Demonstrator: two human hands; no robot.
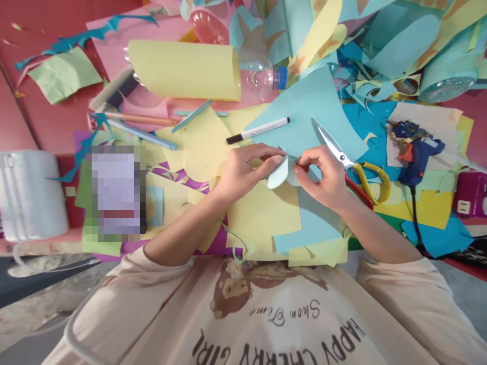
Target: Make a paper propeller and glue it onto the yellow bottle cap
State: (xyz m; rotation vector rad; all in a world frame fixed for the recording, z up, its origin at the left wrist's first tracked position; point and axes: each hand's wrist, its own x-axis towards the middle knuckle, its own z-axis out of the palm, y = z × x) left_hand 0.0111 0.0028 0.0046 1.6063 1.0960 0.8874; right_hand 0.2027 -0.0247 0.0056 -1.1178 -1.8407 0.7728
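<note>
Between my hands is a small light-blue paper cutout (pixel 279 174) with rounded lobes, creased or folded near its middle. My left hand (pixel 253 170) pinches its upper left edge between thumb and fingers. On the other side, my right hand (pixel 322 175) pinches the right edge with thumb and forefinger. Just beyond my fingers a black-and-white marker (pixel 262 131) lies capped on a large light-blue sheet (pixel 304 109). Scissors (pixel 344 161) with yellow and red handles lie partly behind my right hand. Yellow paper (pixel 262 213) spreads beneath my hands.
A bottle wrapped in yellow paper (pixel 186 70) lies at the back. On the right, a blue glue gun (pixel 416 157) rests with its cord toward me. A blurred-out device (pixel 116 190) and a white pouch (pixel 32 195) are at left. Paper scraps cover much of the red table.
</note>
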